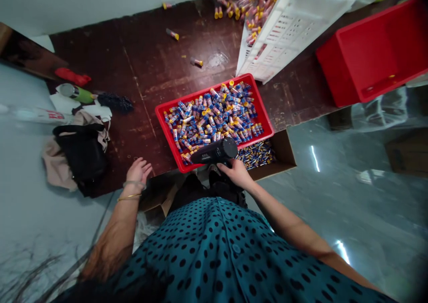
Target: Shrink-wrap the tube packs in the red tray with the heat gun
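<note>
My right hand (236,173) grips the handle of a black hair dryer (214,150), whose barrel lies over the near edge of a red tray (163,129) and points left. Many small tubes (207,116) with yellow caps and blue, printed wraps fill the tray. My left hand (137,173) is at the table's front edge, left of the tray, with its fingers apart and nothing in it.
Below the tray stands a cardboard box (286,149) of similar tubes. A white plastic basket (284,31) tilts beside a heap of yellow-capped tubes (250,2). Right is a red bin (347,62); left, a black bag (82,153) and a green-labelled bottle (76,92).
</note>
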The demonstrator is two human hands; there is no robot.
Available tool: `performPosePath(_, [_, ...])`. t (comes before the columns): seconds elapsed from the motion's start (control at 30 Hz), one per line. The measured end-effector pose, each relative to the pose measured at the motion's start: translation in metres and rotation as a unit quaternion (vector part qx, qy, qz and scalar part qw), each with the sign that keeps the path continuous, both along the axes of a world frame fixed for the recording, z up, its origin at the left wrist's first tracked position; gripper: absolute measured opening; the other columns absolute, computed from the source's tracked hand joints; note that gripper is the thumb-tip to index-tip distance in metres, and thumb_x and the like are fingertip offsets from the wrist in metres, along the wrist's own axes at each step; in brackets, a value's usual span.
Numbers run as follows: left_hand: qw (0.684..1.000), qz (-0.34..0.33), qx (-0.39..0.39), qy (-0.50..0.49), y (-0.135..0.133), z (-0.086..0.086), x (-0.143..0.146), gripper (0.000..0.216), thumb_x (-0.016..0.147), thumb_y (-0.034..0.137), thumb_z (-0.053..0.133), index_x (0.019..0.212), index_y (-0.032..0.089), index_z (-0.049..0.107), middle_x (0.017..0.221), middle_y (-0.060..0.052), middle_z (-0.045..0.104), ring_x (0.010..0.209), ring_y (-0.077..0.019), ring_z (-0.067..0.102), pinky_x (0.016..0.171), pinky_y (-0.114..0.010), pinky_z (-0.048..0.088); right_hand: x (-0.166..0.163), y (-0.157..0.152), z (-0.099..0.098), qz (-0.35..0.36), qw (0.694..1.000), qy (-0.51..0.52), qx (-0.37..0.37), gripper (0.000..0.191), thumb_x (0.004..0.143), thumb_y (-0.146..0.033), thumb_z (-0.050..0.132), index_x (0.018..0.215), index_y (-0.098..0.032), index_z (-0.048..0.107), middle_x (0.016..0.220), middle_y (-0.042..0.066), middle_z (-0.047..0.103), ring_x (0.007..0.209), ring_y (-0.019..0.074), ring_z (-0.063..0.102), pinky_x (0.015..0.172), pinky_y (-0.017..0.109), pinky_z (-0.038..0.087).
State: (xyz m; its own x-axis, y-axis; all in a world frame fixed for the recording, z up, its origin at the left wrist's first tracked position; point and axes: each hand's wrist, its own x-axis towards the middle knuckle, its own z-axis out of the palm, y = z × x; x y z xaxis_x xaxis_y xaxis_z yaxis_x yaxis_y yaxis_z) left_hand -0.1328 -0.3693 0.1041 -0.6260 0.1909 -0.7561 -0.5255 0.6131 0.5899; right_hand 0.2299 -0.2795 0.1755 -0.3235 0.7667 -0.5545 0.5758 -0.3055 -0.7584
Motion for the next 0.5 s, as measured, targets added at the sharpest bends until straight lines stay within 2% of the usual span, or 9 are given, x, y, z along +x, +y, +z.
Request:
performPosePath(0.13, [0.999, -0.011, -0.011, -0.038, -0.009, -0.003, 0.026, 0.020, 0.081, 0.007, 0.055, 0.096, 0.018, 0.060, 0.087, -0.002, 0.062, 0.074, -0.0101, 0.065, 0.093, -0.033, 0.053, -0.010, -0.003, 0.002, 0.013, 1.000, 0.012, 0.000, 0.027, 0.084, -0.039, 0.064, 0.089, -0.013, 0.070, 0.084, 0.007, 0.073, 0.074, 0.0203, 0.065, 0.065, 0.025, 0.046])
performPosePath(0.27, [0.998, -0.013, -0.022, -0.049, -0.015, -0.005, 0.026, 0.019, 0.081, 0.007, 0.056, 0.094, 0.018, 0.062, 0.086, -0.002, 0.063, 0.073, -0.0097, 0.066, 0.095, -0.034, 0.053, -0.018, -0.005, 0.002, 0.017, 1.000, 0.006, -0.001, 0.029, 0.083, -0.041, 0.063, 0.086, -0.014, 0.070, 0.080, 0.007, 0.072, 0.070, 0.0198, 0.064, 0.061, 0.025, 0.045])
performPosePath(0.37, [0.999, -0.031, -0.015, -0.040, -0.017, -0.008, 0.024, 0.019, 0.081, 0.008, 0.057, 0.095, 0.019, 0.064, 0.089, -0.002, 0.064, 0.075, -0.0098, 0.067, 0.095, -0.033, 0.053, -0.012, -0.001, -0.001, 0.017, 1.000, 0.005, 0.008, 0.030, 0.083, -0.043, 0.063, 0.086, -0.014, 0.070, 0.079, 0.006, 0.072, 0.071, 0.0195, 0.063, 0.061, 0.024, 0.044])
performPosePath(0.43, [0.997, -0.055, -0.006, -0.048, -0.015, -0.013, 0.034, 0.019, 0.081, 0.008, 0.057, 0.095, 0.019, 0.064, 0.091, -0.003, 0.065, 0.076, -0.0101, 0.067, 0.092, -0.031, 0.054, 0.006, 0.008, -0.003, -0.018, 0.999, -0.013, 0.027, 0.034, 0.083, -0.046, 0.063, 0.084, -0.013, 0.070, 0.076, 0.006, 0.071, 0.069, 0.0190, 0.062, 0.060, 0.024, 0.043])
performPosePath(0.5, [0.992, -0.094, -0.003, -0.079, -0.008, -0.021, 0.056, 0.019, 0.080, 0.009, 0.059, 0.096, 0.019, 0.064, 0.089, -0.004, 0.066, 0.073, -0.0106, 0.066, 0.085, -0.030, 0.056, 0.036, 0.020, -0.005, -0.096, 0.991, -0.067, 0.060, 0.040, 0.081, -0.051, 0.065, 0.080, -0.011, 0.069, 0.070, 0.006, 0.069, 0.063, 0.0182, 0.059, 0.056, 0.025, 0.041])
